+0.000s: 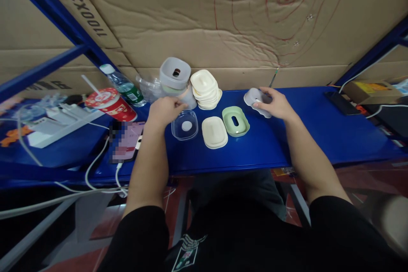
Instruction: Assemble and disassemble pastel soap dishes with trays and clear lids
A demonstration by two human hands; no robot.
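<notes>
My right hand grips a grey plastic holder with a wavy rim, tilted at the right of the items. My left hand is closed, its fingertips by the upper edge of a clear plastic tray with a round white spot. Whatever it pinches is hidden. Right of the tray lie a cream lid and a green holder with a slot in its middle. Behind stand a stack of cream lids and a stack of grey holders, the top one slotted.
On the left are a water bottle, a red paper cup with a straw, a phone on a cable and a white power strip. Cardboard walls the back of the blue table. A black device lies at right.
</notes>
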